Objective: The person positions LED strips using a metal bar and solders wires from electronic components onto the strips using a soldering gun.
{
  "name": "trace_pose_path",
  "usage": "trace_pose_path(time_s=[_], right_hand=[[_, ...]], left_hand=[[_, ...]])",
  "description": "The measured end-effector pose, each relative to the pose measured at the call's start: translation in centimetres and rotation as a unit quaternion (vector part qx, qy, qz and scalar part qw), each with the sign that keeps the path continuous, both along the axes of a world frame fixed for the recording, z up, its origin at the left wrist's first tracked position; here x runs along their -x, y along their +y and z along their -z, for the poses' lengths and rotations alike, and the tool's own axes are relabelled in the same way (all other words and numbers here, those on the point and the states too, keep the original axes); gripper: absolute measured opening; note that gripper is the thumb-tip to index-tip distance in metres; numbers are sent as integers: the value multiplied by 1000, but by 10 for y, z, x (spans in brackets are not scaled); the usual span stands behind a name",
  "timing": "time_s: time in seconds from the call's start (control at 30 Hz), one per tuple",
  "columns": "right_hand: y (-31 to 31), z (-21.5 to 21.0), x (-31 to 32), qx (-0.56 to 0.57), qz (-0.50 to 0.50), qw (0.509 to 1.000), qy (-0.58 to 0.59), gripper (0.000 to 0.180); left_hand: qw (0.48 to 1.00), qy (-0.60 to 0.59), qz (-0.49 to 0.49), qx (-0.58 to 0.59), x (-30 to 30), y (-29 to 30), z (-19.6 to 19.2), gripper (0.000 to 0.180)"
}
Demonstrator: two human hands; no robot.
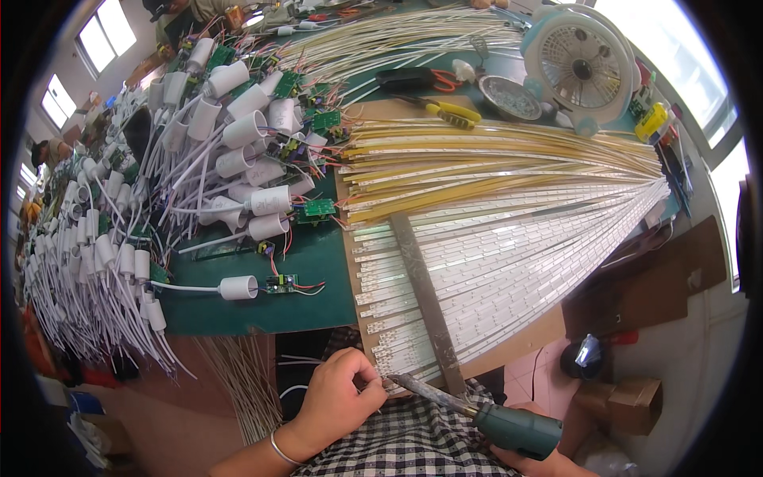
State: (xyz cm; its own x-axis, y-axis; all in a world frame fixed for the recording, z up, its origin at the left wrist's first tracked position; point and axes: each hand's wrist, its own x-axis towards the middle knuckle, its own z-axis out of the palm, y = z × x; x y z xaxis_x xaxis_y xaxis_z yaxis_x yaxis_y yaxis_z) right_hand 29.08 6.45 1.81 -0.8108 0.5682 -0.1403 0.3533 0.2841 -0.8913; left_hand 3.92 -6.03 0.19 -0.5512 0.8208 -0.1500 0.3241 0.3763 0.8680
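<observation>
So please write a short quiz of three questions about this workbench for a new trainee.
1. True or false: the right hand holds a soldering iron with a green handle.
2. What does the left hand touch? A) the fan B) the ends of the white strips C) the yellow-handled pliers
3. What colour is the mat under the white sockets?

Key: 1 true; 2 B; 3 green.
</observation>
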Motion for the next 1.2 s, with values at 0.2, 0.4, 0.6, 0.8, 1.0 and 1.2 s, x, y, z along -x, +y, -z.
trace_pose_path(time_s=[0.2,0.4,0.6,0.8,1.0,1.2], right_hand=[[1,-1,1,25,-1,999,19,31],[1,-4,4,63,2,998,18,33],[1,5,1,-9,-25,999,29,31],[1,-2,0,55,-4,998,5,34],[0,6,-10,12,-8,1000,-6,36],[-1,-1,-1,59,-2,998,9,36]], left_hand=[[1000,2,0,-7,0,-1,3,14],[1000,-22,-21,7,-2,-2,4,14],[999,-28,-24,23,-2,-1,2,14],[1000,-13,-15,13,-1,0,2,14],[1000,-14,-15,21,-2,1,-2,15],[999,-18,-16,21,-1,1,-2,15]])
